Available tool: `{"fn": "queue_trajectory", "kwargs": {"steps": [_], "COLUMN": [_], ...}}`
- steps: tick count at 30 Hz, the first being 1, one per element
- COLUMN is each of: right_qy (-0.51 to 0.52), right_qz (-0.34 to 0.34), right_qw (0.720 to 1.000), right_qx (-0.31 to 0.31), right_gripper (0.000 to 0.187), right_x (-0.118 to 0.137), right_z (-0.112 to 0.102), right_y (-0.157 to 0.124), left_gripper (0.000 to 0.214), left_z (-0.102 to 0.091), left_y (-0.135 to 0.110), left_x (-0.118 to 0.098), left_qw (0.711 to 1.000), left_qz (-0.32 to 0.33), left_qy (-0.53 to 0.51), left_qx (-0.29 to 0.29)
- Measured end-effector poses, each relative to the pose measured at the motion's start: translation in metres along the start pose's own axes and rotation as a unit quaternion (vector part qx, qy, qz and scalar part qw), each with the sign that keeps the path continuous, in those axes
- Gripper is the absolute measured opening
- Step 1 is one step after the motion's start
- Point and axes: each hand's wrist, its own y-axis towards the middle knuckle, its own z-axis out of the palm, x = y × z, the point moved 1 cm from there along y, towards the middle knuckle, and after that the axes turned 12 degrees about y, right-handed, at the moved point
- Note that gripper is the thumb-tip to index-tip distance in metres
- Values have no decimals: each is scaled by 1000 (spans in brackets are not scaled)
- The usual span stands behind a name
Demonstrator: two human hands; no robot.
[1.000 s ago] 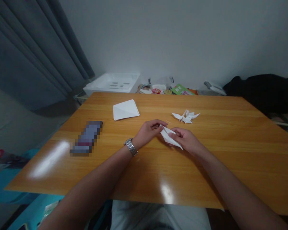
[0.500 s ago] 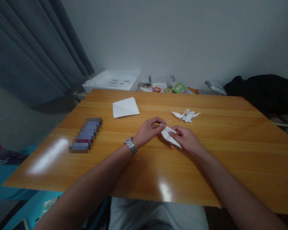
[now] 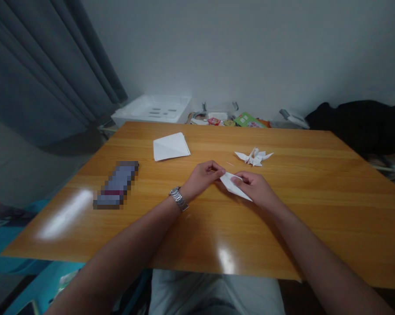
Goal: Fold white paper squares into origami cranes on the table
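White folded paper (image 3: 234, 185), left fingers (image 3: 218, 166) at tip, right fingers (image 3: 247, 176) over edge

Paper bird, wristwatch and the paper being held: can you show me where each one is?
Paper bird (image 3: 256, 160): head view, on its folded body.
Wristwatch (image 3: 180, 201): head view, on its metal band.
Held paper (image 3: 231, 185): head view, on its upper face.

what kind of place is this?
Probably a room at home or a dorm, though an office isn't ruled out: a glossy wooden table by a plain wall, a long grey curtain, and odds and ends piled behind the table.
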Motion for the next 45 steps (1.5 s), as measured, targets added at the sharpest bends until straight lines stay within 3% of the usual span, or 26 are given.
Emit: {"fn": "queue_trajectory", "kwargs": {"steps": [5,8,14,17,20,26,31,36,45], "right_qy": [-24,-54,-161,-184,-187,-147,-97,-31,-24], "right_qz": [-16,-24,-56,-59,-66,-49,-42,-28,-15], "right_qw": [1000,998,985,981,979,987,994,999,1000], "right_qx": [2,-10,-9,23,41,39,33,23,-13], "right_gripper": [42,41,35,36,36,35,36,39,42], "right_x": [1,-1,5,10,13,13,11,6,8], "right_z": [-4,-5,-7,-6,-6,-6,-6,-9,-14], "right_y": [0,0,-2,-3,-5,-5,-4,-3,0], "left_gripper": [29,32,29,29,26,23,27,28,40], "left_z": [1,1,0,0,0,-2,-4,-6,-7], "left_y": [0,0,-3,-8,-9,-4,-3,-4,-1], "left_x": [4,6,-5,-14,-15,-7,-7,-10,-6], "left_qw": [992,990,998,978,965,987,989,991,998], "left_qz": [-74,-85,13,70,71,19,-11,-22,-22], "left_qy": [-105,-114,60,190,245,142,135,131,66], "left_qx": [7,15,21,43,64,74,61,30,7]}}
